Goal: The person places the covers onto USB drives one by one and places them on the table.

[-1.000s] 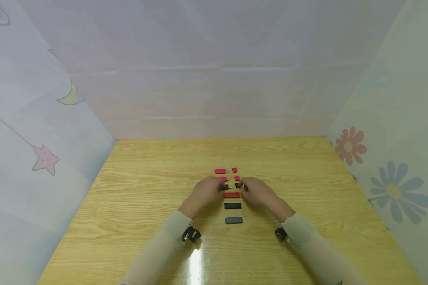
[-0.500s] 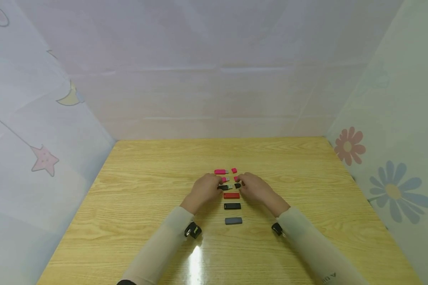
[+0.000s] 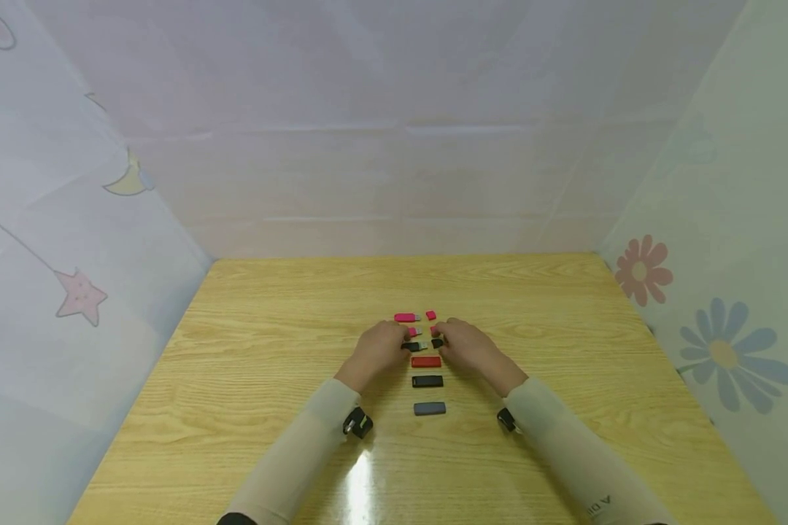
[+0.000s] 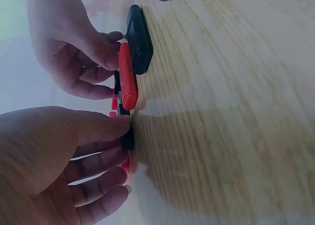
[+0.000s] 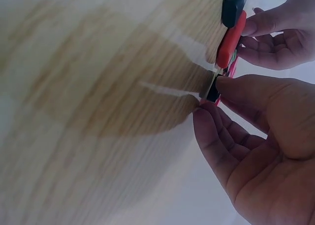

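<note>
In the head view my left hand (image 3: 381, 345) pinches a black USB stick (image 3: 415, 346) between thumb and fingers, its metal plug pointing right. The thumb lies along the black USB stick (image 4: 127, 136) in the left wrist view. Across a small gap, my right hand (image 3: 474, 348) pinches the black cap (image 3: 437, 343), which lies in line with that plug. The right wrist view shows the thumb against the black cap (image 5: 213, 90). Just behind them are an uncapped pink USB stick (image 3: 414, 332) and its pink cap (image 3: 433, 330), both partly covered by fingers.
Another uncapped pink USB stick (image 3: 406, 318) and its cap (image 3: 430, 315) lie farther back. Nearer the person, a red USB stick (image 3: 426, 362), a black one (image 3: 427, 380) and a grey one (image 3: 430, 408) form a column on the wooden table (image 3: 269, 350).
Both hands have shifted slightly at the black stick and its cap. More of the black cap shows than a second ago, while the right fingers now partly cover the nearer pink cap.
</note>
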The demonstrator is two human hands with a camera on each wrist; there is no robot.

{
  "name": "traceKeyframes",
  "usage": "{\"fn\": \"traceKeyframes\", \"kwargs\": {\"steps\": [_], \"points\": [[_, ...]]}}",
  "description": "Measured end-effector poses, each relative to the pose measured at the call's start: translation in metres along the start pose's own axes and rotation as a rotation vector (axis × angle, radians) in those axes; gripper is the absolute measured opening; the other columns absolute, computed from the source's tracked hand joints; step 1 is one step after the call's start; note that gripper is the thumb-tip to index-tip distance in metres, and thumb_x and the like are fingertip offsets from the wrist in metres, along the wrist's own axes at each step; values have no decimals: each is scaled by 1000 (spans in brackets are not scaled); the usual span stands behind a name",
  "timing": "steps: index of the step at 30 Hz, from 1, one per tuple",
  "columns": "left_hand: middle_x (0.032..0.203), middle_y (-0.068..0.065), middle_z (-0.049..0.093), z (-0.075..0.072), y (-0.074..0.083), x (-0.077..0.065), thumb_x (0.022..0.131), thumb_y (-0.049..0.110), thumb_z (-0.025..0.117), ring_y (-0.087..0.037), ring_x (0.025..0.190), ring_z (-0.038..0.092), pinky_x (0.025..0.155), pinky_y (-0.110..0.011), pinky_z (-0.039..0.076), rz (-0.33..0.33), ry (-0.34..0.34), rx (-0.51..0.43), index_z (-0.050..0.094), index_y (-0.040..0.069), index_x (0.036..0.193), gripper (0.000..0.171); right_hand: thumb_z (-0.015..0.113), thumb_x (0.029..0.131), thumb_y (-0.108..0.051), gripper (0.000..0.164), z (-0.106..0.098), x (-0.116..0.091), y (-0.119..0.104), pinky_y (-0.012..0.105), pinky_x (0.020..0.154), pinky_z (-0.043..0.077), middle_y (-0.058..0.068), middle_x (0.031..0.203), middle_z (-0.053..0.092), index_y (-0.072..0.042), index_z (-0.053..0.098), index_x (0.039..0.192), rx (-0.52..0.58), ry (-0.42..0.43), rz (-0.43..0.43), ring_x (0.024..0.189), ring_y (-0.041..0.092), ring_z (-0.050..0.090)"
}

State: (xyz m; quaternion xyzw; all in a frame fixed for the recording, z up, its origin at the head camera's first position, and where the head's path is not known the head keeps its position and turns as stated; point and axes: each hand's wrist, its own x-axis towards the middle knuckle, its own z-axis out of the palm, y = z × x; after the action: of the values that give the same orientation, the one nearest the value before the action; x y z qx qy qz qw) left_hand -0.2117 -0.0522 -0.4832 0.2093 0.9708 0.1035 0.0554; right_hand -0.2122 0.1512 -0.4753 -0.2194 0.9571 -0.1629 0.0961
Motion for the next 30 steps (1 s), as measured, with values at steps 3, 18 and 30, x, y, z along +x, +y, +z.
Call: {"fn": "traceKeyframes", "kwargs": {"steps": [3, 18, 30], "points": [[88, 2, 67, 0, 0, 0, 92, 25, 76, -13, 78, 57, 70, -31, 51, 0, -7, 2, 71, 14, 94, 12, 69, 95, -9, 26, 1, 1, 0, 40, 78, 53, 6, 98, 61, -8, 67, 121, -21, -2, -4, 84, 20, 58], [85, 3, 66, 3, 1, 1, 93, 25, 75, -12, 74, 56, 68, -30, 51, -7, -23, -5, 71, 15, 89, 12, 70, 94, -8, 15, 2, 5, -1, 39, 75, 52, 6, 95, 61, -11, 70, 109, -85, -14, -16, 81, 20, 57], [77, 5, 61, -3, -1, -4, 95, 22, 73, -11, 68, 49, 63, -26, 44, 19, 28, -90, 66, 15, 84, 14, 68, 96, -10, 22, -2, -1, 1, 43, 84, 54, 9, 105, 64, -7, 70, 117, -5, 55, 2, 93, 23, 63]]}}
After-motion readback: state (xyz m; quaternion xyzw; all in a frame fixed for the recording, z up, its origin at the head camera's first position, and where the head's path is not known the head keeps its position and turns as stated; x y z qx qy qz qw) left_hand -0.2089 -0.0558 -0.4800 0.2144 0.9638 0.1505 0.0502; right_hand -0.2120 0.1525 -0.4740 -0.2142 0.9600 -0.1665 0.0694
